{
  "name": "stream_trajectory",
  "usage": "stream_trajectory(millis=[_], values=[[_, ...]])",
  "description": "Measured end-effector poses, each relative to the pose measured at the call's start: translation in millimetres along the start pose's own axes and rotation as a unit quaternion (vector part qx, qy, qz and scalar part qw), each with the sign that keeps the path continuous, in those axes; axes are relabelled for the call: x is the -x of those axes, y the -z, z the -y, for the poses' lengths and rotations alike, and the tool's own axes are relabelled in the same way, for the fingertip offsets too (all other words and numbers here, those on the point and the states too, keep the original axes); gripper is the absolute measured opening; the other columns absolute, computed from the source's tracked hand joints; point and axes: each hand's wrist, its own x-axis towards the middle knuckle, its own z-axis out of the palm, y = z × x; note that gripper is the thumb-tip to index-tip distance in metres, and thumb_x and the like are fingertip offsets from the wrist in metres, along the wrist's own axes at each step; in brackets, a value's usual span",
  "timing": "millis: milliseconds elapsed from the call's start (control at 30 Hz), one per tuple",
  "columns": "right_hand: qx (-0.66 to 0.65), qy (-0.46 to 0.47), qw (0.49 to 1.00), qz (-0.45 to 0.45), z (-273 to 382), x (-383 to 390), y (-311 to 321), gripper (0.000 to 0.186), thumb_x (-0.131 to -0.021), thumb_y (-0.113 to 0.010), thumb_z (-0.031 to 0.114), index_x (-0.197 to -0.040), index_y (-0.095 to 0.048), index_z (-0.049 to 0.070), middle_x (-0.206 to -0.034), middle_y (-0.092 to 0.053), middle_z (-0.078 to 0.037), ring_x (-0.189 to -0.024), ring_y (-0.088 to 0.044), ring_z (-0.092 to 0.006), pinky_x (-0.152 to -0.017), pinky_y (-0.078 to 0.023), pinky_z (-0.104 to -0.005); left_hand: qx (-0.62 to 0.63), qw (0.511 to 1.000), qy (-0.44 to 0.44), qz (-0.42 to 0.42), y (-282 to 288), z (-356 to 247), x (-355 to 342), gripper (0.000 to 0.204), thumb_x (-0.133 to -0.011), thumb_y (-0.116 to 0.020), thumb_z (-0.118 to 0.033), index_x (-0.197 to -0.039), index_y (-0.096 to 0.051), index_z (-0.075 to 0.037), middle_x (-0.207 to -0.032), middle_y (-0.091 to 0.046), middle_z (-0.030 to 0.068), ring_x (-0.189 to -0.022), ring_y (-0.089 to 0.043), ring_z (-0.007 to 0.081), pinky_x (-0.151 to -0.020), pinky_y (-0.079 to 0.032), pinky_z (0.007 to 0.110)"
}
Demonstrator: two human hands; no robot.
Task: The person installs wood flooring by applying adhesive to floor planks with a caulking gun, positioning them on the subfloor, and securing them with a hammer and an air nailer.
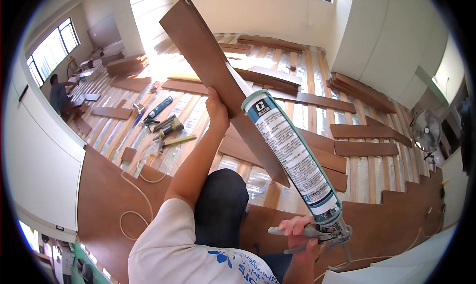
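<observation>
Fingers (296, 228) of the right hand (303, 239) were wrapped tight round the handle and trigger of a caulking gun (331, 228), clamped on it. Fingers of the left hand (217, 111) were clamped on the edge of a long brown floor plank (213, 70), thumb side toward the camera.

Largest first: the floor (277, 185) was part finished, with brown boards laid along the near side and wooden battens over silver foil underlay beyond. Loose planks (364, 131) lay scattered across the battens, with more stacked (126, 64) near the far left.

The held plank ran up and left from near the person's knee (220, 199), tilted, its top end raised high toward the far wall. The sealant cartridge (290, 155), white with a teal top band, sat in the caulking gun and slanted up left, with its nozzle touching the plank face.

Another person (59, 95) crouched by the left window, well apart. A standing fan (425, 131) was at the right wall. A second sealant tube (159, 107) and a nail gun (168, 127) lay on the battens left of the arm. A pale hose (136, 194) looped over the laid boards at lower left.
</observation>
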Motion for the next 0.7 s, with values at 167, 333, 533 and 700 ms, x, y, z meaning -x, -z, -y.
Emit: stream_trajectory(millis=[167, 333, 533, 700], values=[[-0.041, -0.038, 0.998, -0.029, -19.9, 20.4, 29.2, 0.051, -0.092, -0.078, 0.049, -0.118, -0.063, 0.008, -0.095, -0.064, -0.01, -0.093, -0.065, -0.0279, -0.089, -0.05, -0.0522, 0.051, 0.998, 0.015, -0.02, 7.8, -6.1, -3.5, 0.087, -0.104, -0.031, -0.077, -0.139, -0.054, 0.0, -0.127, -0.068, 0.0152, -0.114, -0.067, 0.0263, -0.098, -0.057, 0.039], [-0.056, -0.043, 0.997, -0.032, -33.2, 39.3, 57.5, 0.045, -0.096, -0.076, 0.041, -0.13, -0.064, 0.014, -0.098, -0.067, -0.01, -0.093, -0.066, -0.027, -0.089, -0.05, -0.0522, 0.088, 0.994, 0.038, -0.055, 23.4, -8.2, -9.6, 0.084, -0.103, -0.036, -0.077, -0.146, -0.05, -0.005, -0.133, -0.065, 0.0108, -0.118, -0.064, 0.0251, -0.103, -0.053, 0.037], [-0.053, -0.057, 0.996, -0.045, -33.7, 53.8, 77.8, 0.043, -0.099, -0.074, 0.038, -0.131, -0.065, 0.012, -0.101, -0.069, -0.011, -0.093, -0.068, -0.0289, -0.088, -0.053, -0.051, 0.13, 0.988, 0.037, -0.069, 54.5, 12.7, -25.4, 0.082, -0.101, -0.039, -0.079, -0.152, -0.045, -0.015, -0.142, -0.058, 0.004, -0.127, -0.054, 0.0212, -0.113, -0.044, 0.037], [-0.019, -0.066, 0.995, -0.072, -27.2, 62.7, 99.6, 0.041, -0.101, -0.071, 0.037, -0.131, -0.062, 0.011, -0.1, -0.068, -0.012, -0.089, -0.069, -0.0287, -0.086, -0.055, -0.0505, 0.095, 0.99, 0.038, -0.095, 53.2, 13.4, -24.7, 0.087, -0.104, -0.033, -0.077, -0.156, -0.041, -0.008, -0.147, -0.056, 0.0076, -0.13, -0.055, 0.0243, -0.114, -0.045, 0.036]])
